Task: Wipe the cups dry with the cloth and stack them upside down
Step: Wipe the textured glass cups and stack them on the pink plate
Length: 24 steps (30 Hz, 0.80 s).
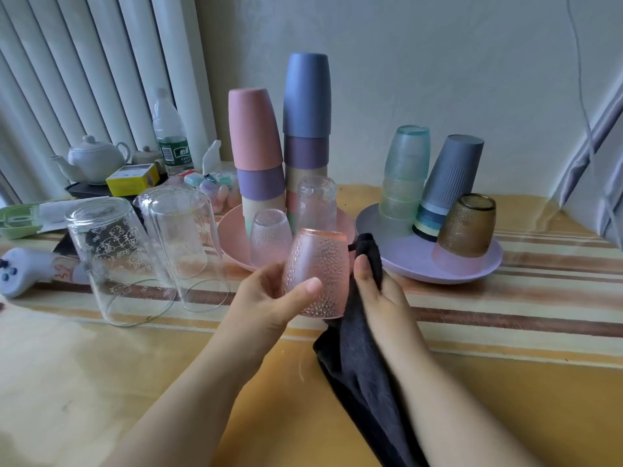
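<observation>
Starting at the left, two clear glasses (114, 257) stand mouth down on the striped tablecloth (505, 318), the nearer one printed with small cartoon cat faces; behind them a water bottle (168, 136) carries a green label whose writing is too small to read, beside a yellow box (133, 178) equally illegible. The left hand (269, 298) grasps the pink dimpled cup (317, 271), fingers and thumb curled round its wall, base up and long axis near upright, just in front of the pink plate (232, 244). Touching its right side, the right hand (371, 281) clutches the dark cloth (364, 365). The cup looks ready to go mouth down, probably among the stacks close behind; the purple plate (472, 271) lies further right.
</observation>
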Tool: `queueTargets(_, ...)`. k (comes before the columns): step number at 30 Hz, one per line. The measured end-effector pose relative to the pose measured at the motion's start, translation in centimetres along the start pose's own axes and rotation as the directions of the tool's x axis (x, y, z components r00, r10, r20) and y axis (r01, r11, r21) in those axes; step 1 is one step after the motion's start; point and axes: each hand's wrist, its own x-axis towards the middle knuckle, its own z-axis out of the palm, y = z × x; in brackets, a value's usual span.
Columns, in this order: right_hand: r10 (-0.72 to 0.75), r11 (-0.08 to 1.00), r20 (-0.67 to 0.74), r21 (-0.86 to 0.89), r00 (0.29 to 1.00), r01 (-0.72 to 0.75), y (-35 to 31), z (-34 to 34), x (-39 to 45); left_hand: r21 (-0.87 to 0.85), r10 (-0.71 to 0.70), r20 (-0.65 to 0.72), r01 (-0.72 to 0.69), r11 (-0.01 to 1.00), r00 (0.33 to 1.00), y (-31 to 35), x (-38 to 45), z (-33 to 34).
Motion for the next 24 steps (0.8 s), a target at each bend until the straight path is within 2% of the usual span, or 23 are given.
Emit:
queueTargets(3, 0.001, 0.999, -0.059, -0.039, 0.998, -0.003, 0.4, -0.1, 0.3, 0.123, 0.019, -0.155, 0.000, 0.992, 0.988, 0.2, -0.2, -0.2)
queueTargets(6, 0.003, 1.000, -0.079, 0.004, 0.997, -0.002, 0.1, -0.4, 0.6, 0.324, 0.063, -0.376, 0.068, 0.943, 0.925, 0.6, 0.2, -0.2)
queueTargets(8, 0.048, 0.995, -0.073, 0.086, 0.996, -0.042, -0.2, -0.6, 0.6, 0.402, 0.107, -0.447, 0.092, 0.911, 0.888, 1.2, 0.7, -0.1)
queueTargets(11, 0.040, 0.992, -0.029, 0.119, 0.999, -0.036, -0.3, -0.7, 0.3, 0.478, 0.197, -0.450, 0.049, 0.877, 0.871, 2.8, 2.0, -0.1)
queueTargets(15, 0.008, 0.998, -0.041, 0.057, 0.999, -0.005, 0.1, -0.5, 0.2, 0.660, 0.282, -0.419, 0.076, 0.747, 0.863, 5.0, 5.0, -0.7)
queueTargets(17, 0.022, 0.998, -0.062, 0.065, 0.998, -0.018, 0.3, -0.4, 0.3, 0.710, 0.274, -0.416, 0.121, 0.694, 0.867, 5.4, 6.6, -0.9)
queueTargets(21, 0.024, 0.999, -0.067, 0.042, 0.997, -0.021, 0.7, -0.3, 0.4, 0.727, 0.209, -0.431, 0.201, 0.657, 0.878, 4.7, 8.8, -1.1)
queueTargets(24, 0.033, 0.999, -0.077, 0.038, 0.996, -0.031, 0.7, -0.2, 0.5, 0.686, 0.159, -0.462, 0.238, 0.688, 0.872, 3.4, 9.8, -1.4)
